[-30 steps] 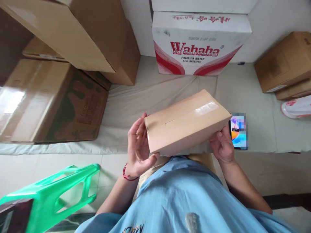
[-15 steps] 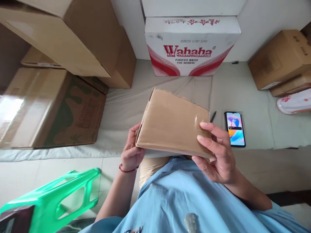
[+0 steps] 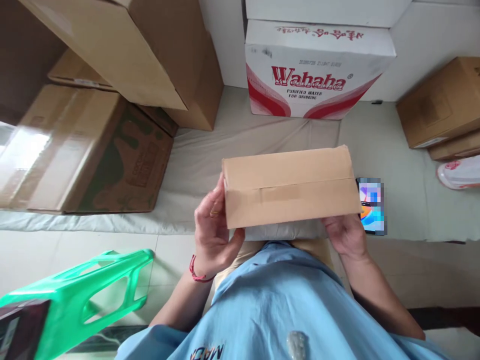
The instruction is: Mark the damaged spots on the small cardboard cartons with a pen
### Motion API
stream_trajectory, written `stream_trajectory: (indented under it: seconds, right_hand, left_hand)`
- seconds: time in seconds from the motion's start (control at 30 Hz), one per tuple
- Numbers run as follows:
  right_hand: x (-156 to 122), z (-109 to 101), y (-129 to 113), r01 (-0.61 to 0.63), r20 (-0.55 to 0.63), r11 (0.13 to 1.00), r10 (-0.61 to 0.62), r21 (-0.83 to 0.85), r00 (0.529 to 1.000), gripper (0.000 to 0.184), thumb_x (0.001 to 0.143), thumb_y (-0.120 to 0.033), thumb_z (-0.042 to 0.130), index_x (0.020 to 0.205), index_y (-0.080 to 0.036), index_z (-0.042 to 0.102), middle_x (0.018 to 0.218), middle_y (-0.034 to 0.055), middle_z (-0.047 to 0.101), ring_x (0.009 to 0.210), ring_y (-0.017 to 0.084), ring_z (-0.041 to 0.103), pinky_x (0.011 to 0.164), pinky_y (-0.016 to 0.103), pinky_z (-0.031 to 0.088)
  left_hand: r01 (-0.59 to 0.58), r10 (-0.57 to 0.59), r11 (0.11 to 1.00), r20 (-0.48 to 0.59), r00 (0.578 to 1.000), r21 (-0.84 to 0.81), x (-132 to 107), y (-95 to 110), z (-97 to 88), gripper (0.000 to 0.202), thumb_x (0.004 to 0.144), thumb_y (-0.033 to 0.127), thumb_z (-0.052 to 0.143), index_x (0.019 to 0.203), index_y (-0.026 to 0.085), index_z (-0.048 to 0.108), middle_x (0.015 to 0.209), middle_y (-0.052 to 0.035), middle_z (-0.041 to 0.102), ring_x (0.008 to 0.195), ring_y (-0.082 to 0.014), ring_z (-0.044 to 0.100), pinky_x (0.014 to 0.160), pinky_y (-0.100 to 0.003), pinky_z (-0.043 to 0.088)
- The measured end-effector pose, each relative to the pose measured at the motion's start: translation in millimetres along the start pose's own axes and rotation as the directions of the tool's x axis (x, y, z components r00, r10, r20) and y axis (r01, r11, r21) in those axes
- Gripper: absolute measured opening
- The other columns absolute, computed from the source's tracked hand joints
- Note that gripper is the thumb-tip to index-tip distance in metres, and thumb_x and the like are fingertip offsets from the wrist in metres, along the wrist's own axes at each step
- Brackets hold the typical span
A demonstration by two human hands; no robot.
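Raised in front of my lap is a small brown cardboard box (image 3: 290, 187), its long narrow face with a seam across it turned up to me. My left hand (image 3: 215, 227) grips the box's left end, thumb below the near edge and fingers against the side. Beneath the right end is my right hand (image 3: 347, 235), supporting the box from below; its fingertips are hidden behind the cardboard. A lit phone (image 3: 372, 205) lies just right of the box, partly covered by its corner.
A white and red Wahaha water carton (image 3: 318, 75) stands at the back. Large cardboard boxes (image 3: 112, 150) are stacked on the left, more boxes (image 3: 442, 100) on the right. A grey cloth (image 3: 202, 150) covers the surface. A green plastic stool (image 3: 93, 295) is at lower left.
The cardboard box has been turned from its broad face to a narrow seamed side. My right hand has shifted from its front face to underneath. The view has moved slightly left.
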State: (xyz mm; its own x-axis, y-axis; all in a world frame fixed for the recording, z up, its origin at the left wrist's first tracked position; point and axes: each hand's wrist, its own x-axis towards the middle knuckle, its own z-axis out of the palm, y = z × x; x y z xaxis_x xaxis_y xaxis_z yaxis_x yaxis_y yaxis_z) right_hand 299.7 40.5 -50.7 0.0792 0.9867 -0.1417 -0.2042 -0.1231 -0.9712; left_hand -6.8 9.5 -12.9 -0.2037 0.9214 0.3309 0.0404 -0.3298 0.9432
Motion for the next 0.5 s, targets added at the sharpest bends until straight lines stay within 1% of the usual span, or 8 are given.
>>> stream_trajectory:
  seconds: [0.03,0.1,0.17,0.23,0.3,0.4,0.47,0.5]
  right_hand:
    - [1,-2,4,-0.023,0.003,1.000,0.023,0.016,1.000,0.043,0.095,-0.062,0.074,0.131,-0.039,0.072,0.128,0.0032,0.080,0.113,0.027,0.078,0.079,0.040,0.068]
    - [2,-5,10,-0.046,0.005,0.998,0.045,0.042,0.999,0.044,0.094,-0.058,0.076,0.136,-0.043,0.071,0.133,-0.0004,0.079,0.115,0.026,0.078,0.081,0.041,0.068]
    - [3,-7,11,-0.029,-0.016,0.996,0.030,0.079,0.999,0.043,0.093,-0.055,0.076,0.133,-0.043,0.074,0.133,-0.0011,0.080,0.119,0.027,0.077,0.087,0.043,0.068]
    - [3,-8,8,-0.015,-0.054,0.992,0.022,0.125,0.998,0.039,0.093,-0.054,0.074,0.128,-0.039,0.077,0.132,0.0008,0.080,0.125,0.029,0.075,0.096,0.047,0.067]
    - [5,-10,4,-0.028,-0.101,0.984,0.046,0.173,0.994,0.037,0.093,-0.055,0.071,0.123,-0.035,0.080,0.128,0.0029,0.081,0.127,0.031,0.075,0.101,0.051,0.066]
    - [8,-15,0,-0.087,-0.133,0.973,0.117,0.213,0.984,0.032,0.094,-0.057,0.068,0.113,-0.034,0.081,0.121,0.0039,0.083,0.124,0.032,0.076,0.102,0.051,0.066]
    - [9,-18,0,-0.117,-0.136,0.970,0.148,0.211,0.980,0.031,0.096,-0.057,0.066,0.111,-0.035,0.081,0.123,0.0038,0.082,0.125,0.032,0.076,0.103,0.050,0.066]
    - [10,-19,0,-0.122,-0.144,0.969,0.156,0.216,0.977,0.031,0.097,-0.057,0.066,0.113,-0.035,0.081,0.127,0.0034,0.082,0.128,0.032,0.075,0.103,0.049,0.065]
  left_hand:
    - [-0.025,0.025,1.000,0.025,0.999,-0.018,-1,3,4.1,0.090,0.079,0.020,0.089,0.157,0.042,0.052,0.170,-0.0084,0.053,0.165,-0.0396,0.042,0.133,-0.064,0.041]
    - [-0.041,0.044,0.998,0.074,0.996,-0.044,-4,7,9.4,0.091,0.081,0.019,0.086,0.161,0.042,0.049,0.173,-0.0075,0.050,0.167,-0.0404,0.040,0.134,-0.067,0.040]
    - [-0.032,0.040,0.998,0.135,0.990,-0.057,-6,11,10.8,0.089,0.082,0.019,0.083,0.163,0.039,0.050,0.174,-0.0078,0.049,0.167,-0.0417,0.038,0.136,-0.068,0.038]
    - [-0.046,0.058,0.997,0.206,0.977,-0.061,-7,15,10.0,0.089,0.084,0.016,0.078,0.166,0.036,0.049,0.176,-0.0069,0.047,0.168,-0.0409,0.036,0.138,-0.067,0.036]
    - [-0.086,0.100,0.994,0.290,0.952,-0.059,-6,19,9.6,0.092,0.085,0.013,0.070,0.171,0.034,0.043,0.178,-0.0051,0.044,0.168,-0.0376,0.036,0.141,-0.063,0.032]
    - [-0.128,0.144,0.990,0.412,0.900,-0.065,-1,26,13.8,0.098,0.087,0.009,0.060,0.177,0.031,0.028,0.177,-0.0040,0.045,0.167,-0.0336,0.039,0.145,-0.060,0.025]
    - [-0.134,0.162,0.987,0.458,0.874,-0.093,3,29,19.3,0.098,0.090,0.010,0.058,0.179,0.032,0.022,0.175,-0.0038,0.048,0.165,-0.0328,0.043,0.144,-0.060,0.026]
    - [-0.124,0.160,0.987,0.463,0.872,-0.107,5,31,22.3,0.097,0.092,0.010,0.058,0.179,0.033,0.021,0.174,-0.0037,0.049,0.165,-0.0325,0.043,0.143,-0.059,0.029]
